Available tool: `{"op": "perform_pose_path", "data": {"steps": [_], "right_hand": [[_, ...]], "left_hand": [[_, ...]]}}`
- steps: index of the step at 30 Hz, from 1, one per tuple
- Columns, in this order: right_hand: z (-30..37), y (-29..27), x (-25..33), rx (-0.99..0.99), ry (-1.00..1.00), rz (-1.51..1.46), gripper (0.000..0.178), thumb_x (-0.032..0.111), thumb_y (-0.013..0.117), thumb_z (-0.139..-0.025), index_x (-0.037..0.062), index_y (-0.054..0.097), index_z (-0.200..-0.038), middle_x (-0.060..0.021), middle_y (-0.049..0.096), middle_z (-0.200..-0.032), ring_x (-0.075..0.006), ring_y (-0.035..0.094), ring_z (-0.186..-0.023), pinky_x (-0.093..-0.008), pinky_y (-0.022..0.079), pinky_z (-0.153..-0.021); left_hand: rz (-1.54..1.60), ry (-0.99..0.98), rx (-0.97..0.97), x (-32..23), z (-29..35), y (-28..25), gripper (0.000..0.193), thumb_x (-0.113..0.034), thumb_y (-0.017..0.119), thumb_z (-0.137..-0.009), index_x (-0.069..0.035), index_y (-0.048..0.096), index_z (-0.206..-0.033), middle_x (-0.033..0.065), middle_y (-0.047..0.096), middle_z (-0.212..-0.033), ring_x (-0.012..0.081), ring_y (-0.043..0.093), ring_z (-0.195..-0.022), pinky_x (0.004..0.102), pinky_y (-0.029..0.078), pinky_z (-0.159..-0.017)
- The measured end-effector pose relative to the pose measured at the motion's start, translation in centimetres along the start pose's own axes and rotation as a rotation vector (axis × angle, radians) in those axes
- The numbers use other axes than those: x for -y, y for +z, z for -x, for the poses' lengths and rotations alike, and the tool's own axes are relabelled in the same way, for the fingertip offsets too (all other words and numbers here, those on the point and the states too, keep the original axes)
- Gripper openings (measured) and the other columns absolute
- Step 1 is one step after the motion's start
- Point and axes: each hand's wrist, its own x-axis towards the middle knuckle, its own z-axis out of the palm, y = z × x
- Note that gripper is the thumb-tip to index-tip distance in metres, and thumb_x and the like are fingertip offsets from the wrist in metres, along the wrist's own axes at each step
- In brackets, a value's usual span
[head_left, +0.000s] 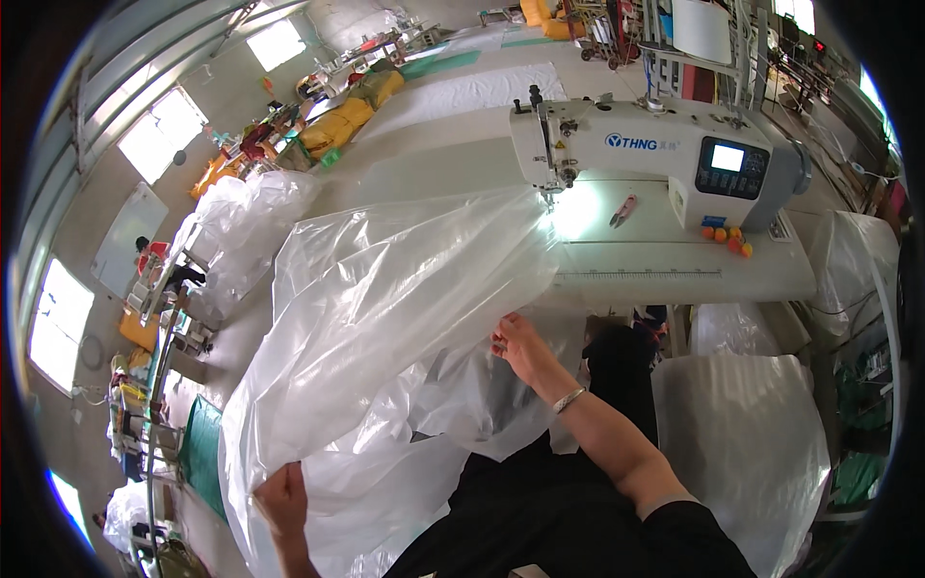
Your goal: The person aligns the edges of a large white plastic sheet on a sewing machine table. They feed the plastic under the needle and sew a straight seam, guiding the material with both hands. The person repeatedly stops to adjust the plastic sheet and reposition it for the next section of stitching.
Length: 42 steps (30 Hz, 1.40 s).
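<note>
A large clear plastic sheet point(385, 279) spreads over the left of the sewing table and hangs down across my lap. Its upper right corner lies under the needle of a white sewing machine point(617, 135), whose lamp lights the spot. Low on the left, my left hand point(283, 496) is closed in a fist on the sheet's outer edge. My right hand point(517, 342) pinches the edge nearer me, just below the table's front edge. The fingertips are partly hidden by the film.
Thread snips point(624, 211) with a pinkish handle lie right of the needle. Small orange balls point(729, 238) sit by the machine's base. More plastic film point(742, 453) hangs at the right. Clear plastic piles point(246, 222) stand at the left, and a person in red point(151, 252) is farther off.
</note>
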Motion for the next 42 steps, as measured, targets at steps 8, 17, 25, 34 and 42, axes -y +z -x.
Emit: {"op": "perform_pose_path", "data": {"steps": [8, 17, 25, 34, 42], "right_hand": [[0.1, 5.0, 2.9, 0.131, -0.086, -0.204, 0.045, 0.021, 0.069, -0.087, 0.0123, 0.052, -0.127, 0.0005, 0.056, -0.112, -0.0117, 0.050, -0.107, -0.0329, 0.039, -0.094], [5.8, 9.4, 2.5, 0.892, -0.116, 0.624, 0.021, 0.016, 0.074, -0.082, 0.0058, 0.070, -0.100, -0.0069, 0.057, -0.123, -0.0176, 0.055, -0.111, -0.0322, 0.044, -0.096], [15.4, 3.8, -3.9, 0.796, 0.386, 0.657, 0.032, 0.034, 0.064, -0.093, 0.0050, 0.069, -0.105, -0.0120, 0.069, -0.103, -0.0217, 0.063, -0.097, -0.0338, 0.048, -0.089], [15.4, 5.2, -3.3, 0.927, 0.047, 1.340, 0.043, 0.045, 0.052, -0.094, 0.0063, 0.071, -0.096, -0.0155, 0.069, -0.091, -0.0345, 0.066, -0.084, -0.0431, 0.051, -0.074], [13.4, -1.9, 4.1, -0.689, -0.721, 1.067, 0.016, 0.013, 0.071, -0.082, 0.0011, 0.067, -0.092, -0.0132, 0.067, -0.080, -0.0291, 0.066, -0.076, -0.0371, 0.052, -0.072]], "left_hand": [[0.337, -0.032, 0.263, 3.2, -5.0, -5.2, 0.008, 0.000, 0.061, -0.080, 0.001, 0.070, -0.080, 0.0035, 0.060, -0.057, 0.0093, 0.049, -0.048, 0.0263, 0.038, -0.049], [0.442, -0.302, 0.513, 6.8, -11.5, -6.9, 0.019, -0.005, 0.061, -0.082, -0.003, 0.071, -0.098, -0.0023, 0.055, -0.059, 0.0041, 0.045, -0.045, 0.0214, 0.032, -0.041], [-0.121, 0.321, 0.988, 14.7, -2.3, 14.1, 0.022, -0.022, 0.068, -0.083, -0.009, 0.072, -0.100, 0.0138, 0.070, -0.097, 0.0315, 0.065, -0.093, 0.0410, 0.052, -0.079], [0.672, 0.467, 0.548, -22.7, -3.0, 12.5, 0.037, -0.014, 0.070, -0.082, -0.002, 0.057, -0.115, 0.0173, 0.061, -0.105, 0.0389, 0.062, -0.090, 0.0420, 0.052, -0.079], [0.946, 0.227, 0.837, -19.7, -2.3, 17.2, 0.032, -0.006, 0.059, -0.087, 0.001, 0.060, -0.119, 0.0112, 0.063, -0.090, 0.0216, 0.063, -0.078, 0.0307, 0.050, -0.074]]}}
